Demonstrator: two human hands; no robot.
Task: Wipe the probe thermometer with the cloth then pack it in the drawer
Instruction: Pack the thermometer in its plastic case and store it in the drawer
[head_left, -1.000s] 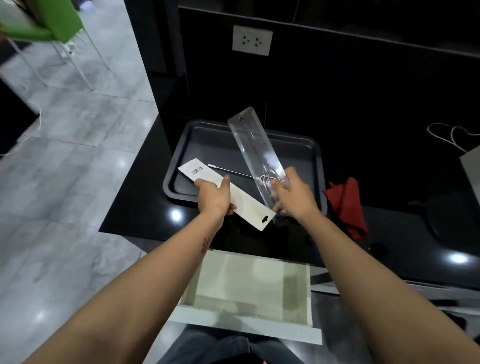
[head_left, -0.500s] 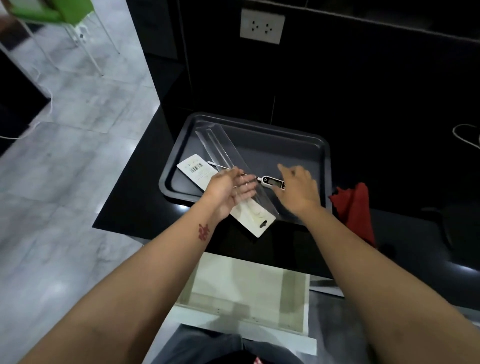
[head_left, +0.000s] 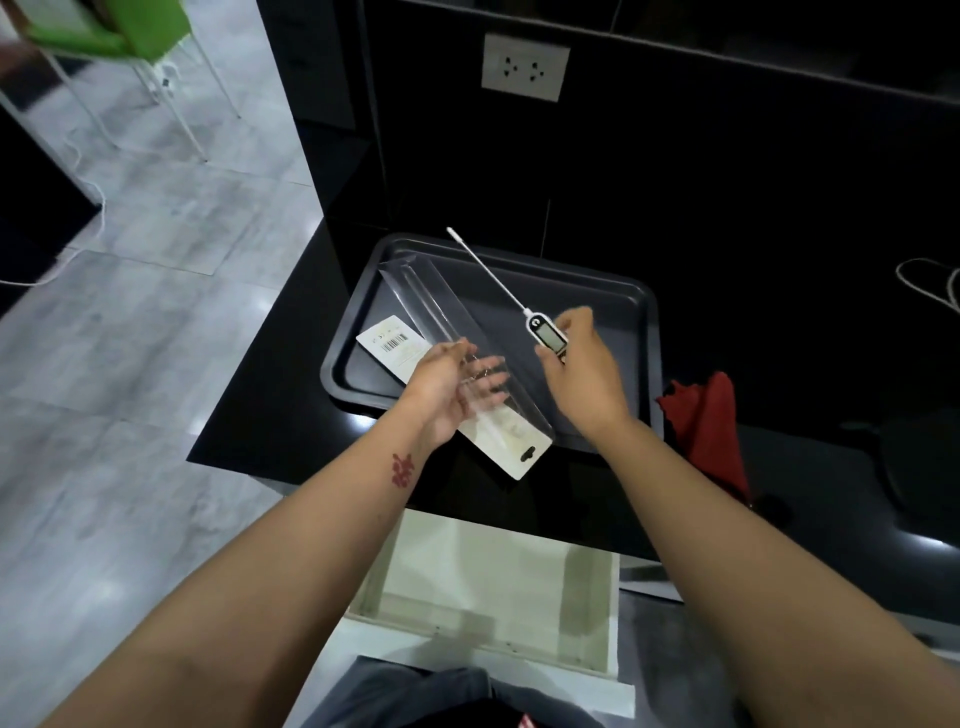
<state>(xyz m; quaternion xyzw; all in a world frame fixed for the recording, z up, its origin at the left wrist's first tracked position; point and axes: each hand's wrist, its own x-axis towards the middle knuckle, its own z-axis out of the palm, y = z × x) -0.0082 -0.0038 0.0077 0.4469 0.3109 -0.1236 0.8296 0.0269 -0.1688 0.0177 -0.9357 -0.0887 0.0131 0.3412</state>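
Observation:
My right hand (head_left: 584, 374) grips the white probe thermometer (head_left: 543, 330) by its display end, lifted above the dark tray (head_left: 597, 291), with the thin metal probe pointing up and to the left. My left hand (head_left: 447, 392) hovers with relaxed, spread fingers at the clear plastic blister cover (head_left: 441, 322), which lies across the white backing card (head_left: 387, 340) on the tray's front left. The red cloth (head_left: 709, 421) lies crumpled on the black counter right of the tray. Below the counter edge the pale drawer (head_left: 493, 587) stands pulled out.
A black counter (head_left: 270, 415) ends at the left over a grey tiled floor. A white wall socket (head_left: 524, 67) sits on the dark back panel. A white cord (head_left: 930, 280) lies at far right. A green chair (head_left: 130, 26) stands far left.
The clear cover has been laid down on the card in the tray. My right hand has picked up the thermometer and lifted it, probe swinging up to the left. My left hand let go.

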